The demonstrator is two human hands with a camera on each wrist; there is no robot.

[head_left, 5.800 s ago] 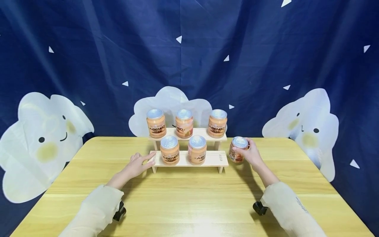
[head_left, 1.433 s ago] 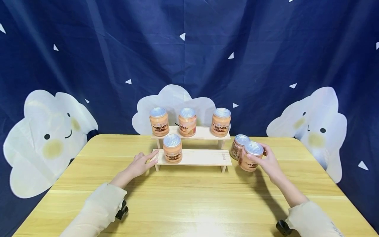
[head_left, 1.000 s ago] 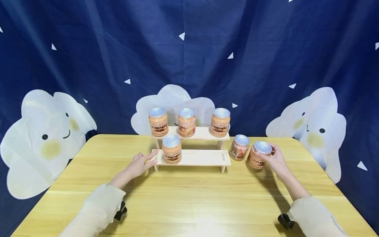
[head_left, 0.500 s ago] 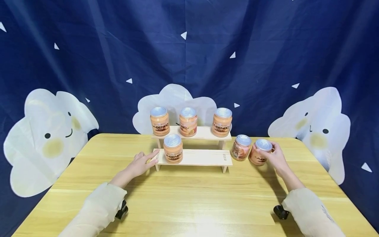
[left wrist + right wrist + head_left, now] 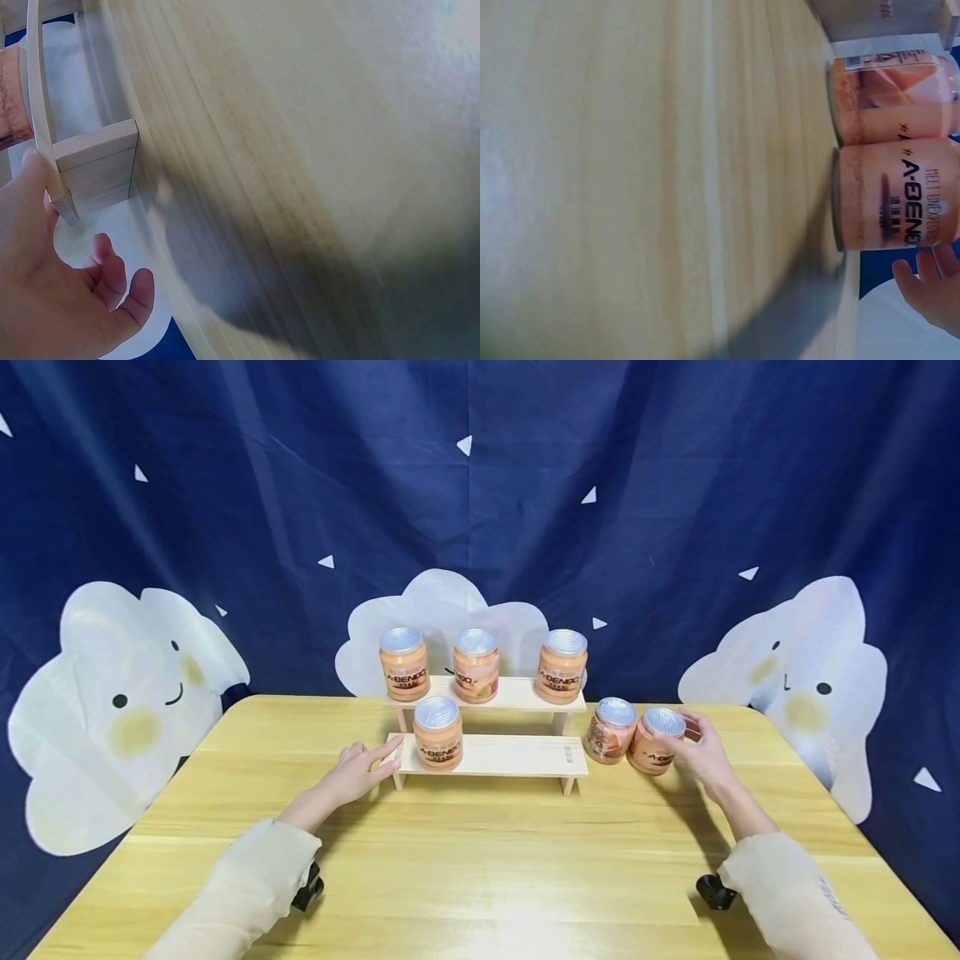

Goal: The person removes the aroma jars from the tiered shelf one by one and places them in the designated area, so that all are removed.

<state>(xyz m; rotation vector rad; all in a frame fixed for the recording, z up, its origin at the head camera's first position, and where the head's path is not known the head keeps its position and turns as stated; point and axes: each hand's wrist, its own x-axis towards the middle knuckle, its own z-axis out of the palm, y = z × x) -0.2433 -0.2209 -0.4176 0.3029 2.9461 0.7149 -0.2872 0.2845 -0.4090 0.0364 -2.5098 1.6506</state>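
Observation:
In the head view my left hand [image 5: 352, 777] pinches the left end of the lower wooden stand [image 5: 517, 753] with thumb and index finger. The left wrist view shows the thumb [image 5: 30, 169] on that board's end, the other fingers loosely bent. At the right, my right hand [image 5: 705, 756] is spread beside an upright orange can [image 5: 654, 745] with a silver lid. Its fingers lie straight and loose at the can's side; the right wrist view shows the fingertips [image 5: 907, 281] just off or barely touching it. Another can [image 5: 607, 737] stands against it, beside the stand.
One can [image 5: 438, 737] stands on the left part of the lower stand. Three more, a left can [image 5: 405, 670], a middle can [image 5: 476, 672] and a right can [image 5: 561, 672], stand on the upper stand [image 5: 517, 693] behind. A dark blue curtain [image 5: 300, 485] hangs behind the wooden table [image 5: 480, 860].
My right hand has carried the can from the lower stand to the table, moved it left against the other can, and loosened its grip. The left hand has stayed on the stand.

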